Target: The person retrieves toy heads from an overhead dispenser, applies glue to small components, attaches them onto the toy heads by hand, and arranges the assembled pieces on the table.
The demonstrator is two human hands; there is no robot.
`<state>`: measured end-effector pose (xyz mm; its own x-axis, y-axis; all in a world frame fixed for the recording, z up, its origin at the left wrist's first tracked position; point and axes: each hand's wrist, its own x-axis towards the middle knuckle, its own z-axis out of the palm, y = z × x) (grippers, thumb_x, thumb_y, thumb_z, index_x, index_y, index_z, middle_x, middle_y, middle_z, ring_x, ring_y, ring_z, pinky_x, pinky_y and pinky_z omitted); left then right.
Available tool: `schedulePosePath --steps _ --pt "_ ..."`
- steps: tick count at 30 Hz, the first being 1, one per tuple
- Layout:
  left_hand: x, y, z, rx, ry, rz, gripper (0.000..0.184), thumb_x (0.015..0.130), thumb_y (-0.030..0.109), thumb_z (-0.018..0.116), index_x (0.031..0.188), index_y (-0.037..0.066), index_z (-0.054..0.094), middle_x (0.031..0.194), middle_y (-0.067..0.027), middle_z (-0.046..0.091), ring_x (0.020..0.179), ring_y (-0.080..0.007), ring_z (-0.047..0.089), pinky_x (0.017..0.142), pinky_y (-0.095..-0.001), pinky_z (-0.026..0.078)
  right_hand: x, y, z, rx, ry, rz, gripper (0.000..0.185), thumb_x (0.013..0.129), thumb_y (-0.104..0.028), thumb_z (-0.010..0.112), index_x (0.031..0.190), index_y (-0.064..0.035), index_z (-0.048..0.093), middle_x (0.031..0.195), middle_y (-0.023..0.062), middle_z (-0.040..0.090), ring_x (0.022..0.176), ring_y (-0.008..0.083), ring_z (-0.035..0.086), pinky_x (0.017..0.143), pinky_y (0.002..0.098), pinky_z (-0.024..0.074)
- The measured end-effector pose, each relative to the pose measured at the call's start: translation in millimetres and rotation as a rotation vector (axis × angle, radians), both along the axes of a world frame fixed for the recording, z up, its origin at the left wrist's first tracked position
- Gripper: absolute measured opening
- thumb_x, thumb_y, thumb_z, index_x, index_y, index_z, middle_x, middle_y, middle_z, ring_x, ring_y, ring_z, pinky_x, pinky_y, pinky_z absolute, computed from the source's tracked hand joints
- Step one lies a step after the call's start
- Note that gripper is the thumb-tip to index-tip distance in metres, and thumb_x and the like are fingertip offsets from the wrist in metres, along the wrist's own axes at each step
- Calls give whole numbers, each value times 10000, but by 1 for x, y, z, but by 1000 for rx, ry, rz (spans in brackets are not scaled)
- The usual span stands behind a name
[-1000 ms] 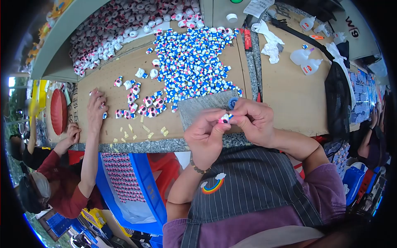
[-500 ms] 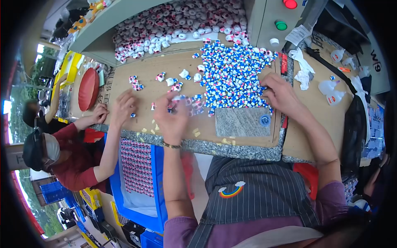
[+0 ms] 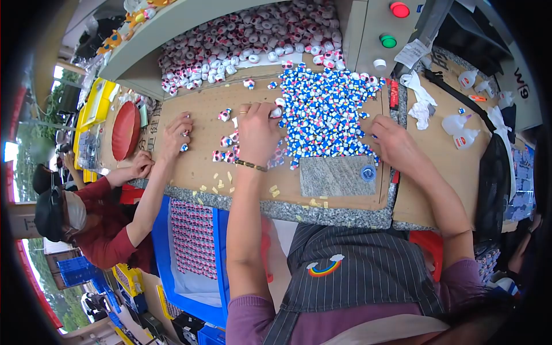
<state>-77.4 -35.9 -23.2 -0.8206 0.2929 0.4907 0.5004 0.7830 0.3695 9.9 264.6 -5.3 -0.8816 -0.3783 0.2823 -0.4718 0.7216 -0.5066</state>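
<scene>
My left hand is over the middle of the cardboard-covered table, its fingertips closed on a small white figurine head. Beside it lie several pink-and-white figurine pieces, some partly hidden by the hand. A broad pile of small blue-and-white figurine bodies spreads between my two hands. At the pile's right edge, my right hand has its fingers pinched together, with a bit of blue showing at the tips, like one of the small bodies.
A large heap of white and pink heads fills the shelf opening behind. Near the front edge are a grey slab and yellowish scraps. At left, a co-worker's hand handles a small piece near a red bowl. Below stands a blue crate.
My left hand has moved up and right to the white head by the pile. My right hand has shifted slightly down and right. The co-worker's raised hand has closed near a small piece.
</scene>
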Motion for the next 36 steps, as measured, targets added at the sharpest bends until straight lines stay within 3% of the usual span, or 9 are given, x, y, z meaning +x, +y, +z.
schedulePosePath --steps 5,8,9,11,16,19,25,34,36 --pt "-3 0 3 63 -48 18 182 698 2 695 869 45 651 795 -123 650 811 -343 588 717 -412 473 3 5 1 -38 -25 -38 281 780 -21 630 1059 -11 601 897 144 563 843 332 603 702 390 508" --pt "14 -3 5 189 -21 68 176 754 12 688 925 32 652 849 -124 672 776 -319 643 683 -366 504 3 14 3 -262 -67 22 223 828 -15 612 1049 17 598 878 127 624 811 242 645 697 316 525" --pt "24 -3 9 247 -28 86 178 791 9 673 966 14 645 876 -124 681 763 -294 666 668 -342 515 10 15 2 -530 -323 -6 200 842 -12 609 1039 20 601 903 117 618 806 220 643 693 308 522" --pt "44 4 11 901 -323 -80 221 832 -18 643 1049 -36 604 921 -125 672 812 -220 668 709 -306 530 19 16 2 -1079 -791 -79 154 870 -6 603 1020 27 605 953 97 607 797 176 641 684 292 518" --pt "107 32 31 1428 -771 -334 290 832 -50 649 1113 -62 576 1002 -133 656 884 -175 654 784 -303 544 33 13 -2 -1254 -751 -63 220 853 74 595 1072 56 616 927 114 679 814 149 666 746 265 551" --pt "130 45 22 1552 -949 -353 316 853 -51 621 1164 -59 562 1074 -163 642 891 -196 647 778 -294 541 40 0 12 -1195 -713 -202 217 841 98 589 1051 64 629 946 120 678 850 147 659 755 265 549" --pt "151 65 4 1588 -999 -389 297 881 -29 597 1172 -59 545 1112 -199 636 894 -227 662 782 -315 557 49 -2 12 -1056 -633 -94 162 824 115 586 940 47 677 901 82 672 862 130 639 732 286 540" --pt "158 71 3 1553 -1048 -428 283 883 2 618 1153 -51 550 1088 -190 652 908 -247 675 818 -337 555 58 -18 9 -94 40 104 217 636 135 602 829 37 622 890 115 585 815 275 600 687 351 516" --pt "157 70 2 1533 -1043 -429 288 878 8 630 1149 -52 555 1067 -179 657 911 -244 674 814 -341 556 63 -22 20 -15 3 123 243 582 120 595 807 29 601 886 119 570 824 295 588 683 370 513"
